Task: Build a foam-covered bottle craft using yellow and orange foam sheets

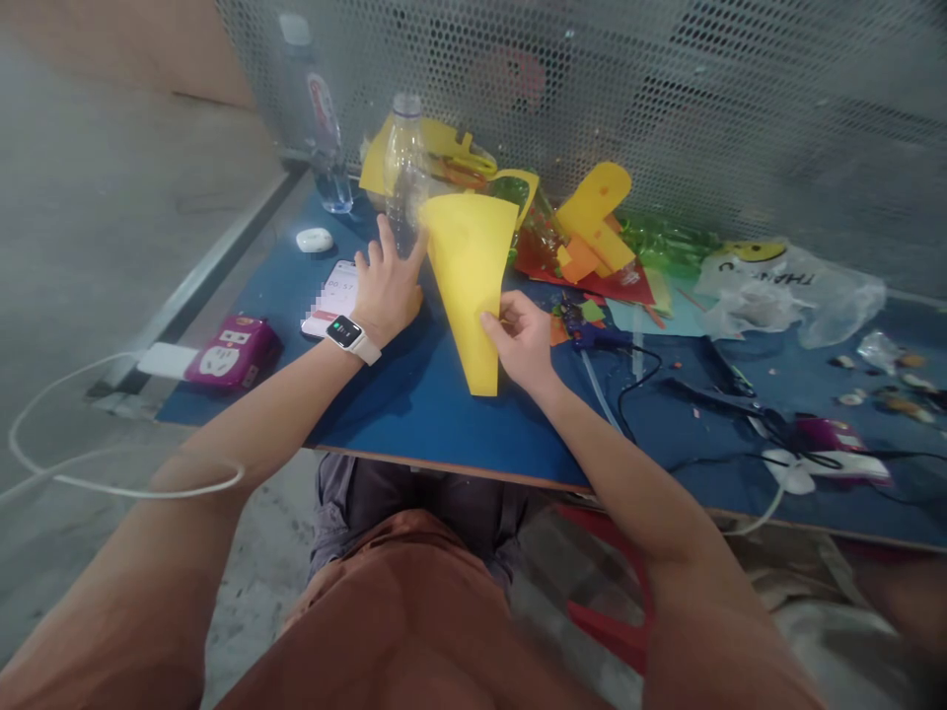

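Observation:
A tapering yellow sheet (473, 266), wide at the top and narrow at the bottom, stands tilted over the blue table. My right hand (524, 340) pinches its right edge between thumb and fingers. To the left of the sheet, my left hand (390, 286) has its fingers spread. One of its fingertips comes close to the sheet's upper left edge; whether they touch, I cannot tell. Just beyond that hand stands a clear empty bottle (405, 158), its lower part partly hidden. A lit phone (336, 296) lies beside my left wrist.
At the left are a water bottle (326, 148), a white earbud case (315, 240) and a purple power socket (233, 352). Yellow cutouts (596, 212) and a plastic bag (806, 286) lie against the perforated metal panel (666, 118). Black cables (710, 399) cross the blue table (436, 431) at right.

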`<state>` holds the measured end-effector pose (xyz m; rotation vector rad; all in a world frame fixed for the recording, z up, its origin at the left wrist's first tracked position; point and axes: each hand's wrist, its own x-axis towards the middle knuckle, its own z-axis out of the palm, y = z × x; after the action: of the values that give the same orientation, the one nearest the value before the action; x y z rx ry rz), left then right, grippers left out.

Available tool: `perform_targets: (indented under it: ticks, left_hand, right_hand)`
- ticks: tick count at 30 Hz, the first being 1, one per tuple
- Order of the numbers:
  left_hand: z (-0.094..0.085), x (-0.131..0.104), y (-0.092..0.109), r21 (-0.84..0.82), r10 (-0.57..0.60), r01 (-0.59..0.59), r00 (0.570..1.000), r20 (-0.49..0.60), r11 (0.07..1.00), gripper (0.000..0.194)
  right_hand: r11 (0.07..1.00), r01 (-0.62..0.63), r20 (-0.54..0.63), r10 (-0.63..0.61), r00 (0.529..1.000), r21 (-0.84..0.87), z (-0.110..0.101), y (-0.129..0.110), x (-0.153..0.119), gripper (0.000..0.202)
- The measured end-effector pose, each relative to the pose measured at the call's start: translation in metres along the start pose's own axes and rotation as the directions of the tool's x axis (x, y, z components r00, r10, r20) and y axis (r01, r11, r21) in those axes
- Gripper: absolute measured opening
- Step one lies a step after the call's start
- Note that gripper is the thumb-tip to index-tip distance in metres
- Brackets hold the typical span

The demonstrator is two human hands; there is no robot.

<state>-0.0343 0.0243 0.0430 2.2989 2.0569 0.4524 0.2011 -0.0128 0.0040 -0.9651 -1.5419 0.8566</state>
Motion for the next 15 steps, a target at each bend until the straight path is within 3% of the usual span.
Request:
perform_targets:
  ticks: [4,8,12,15]
  left_hand:
    - [0.010,0.002,-0.006,-0.035,0.008,-0.011,0.998,-0.064,0.999,0.106]
    - [0.021,-0.001,-0.011,-0.094,0.067,-0.083,0.984,-0.165,0.992,0.087]
    - [0.017,-0.011,0.005,-0.065,0.204,-0.212,0.972,-0.116,0.975,0.050]
    - [0.015,-0.018,0.021,-0.078,0.311,-0.318,0.947,-0.084,0.945,0.048]
  right_hand:
    - [1.000,0.016,0.007,-0.016,1.000,0.006,-0.001,0.003,-0.001,0.046]
    - [1.000,0.004,-0.001,-0.004,1.000,-0.013,0.000,0.003,-0.001,0.050]
    - [1.000,-0.003,-0.006,0.002,1.000,-0.026,0.000,0.000,0.000,0.054]
    - [1.000,0.001,-0.023,-0.001,1.000,-0.020,0.000,-0.002,0.000,0.056]
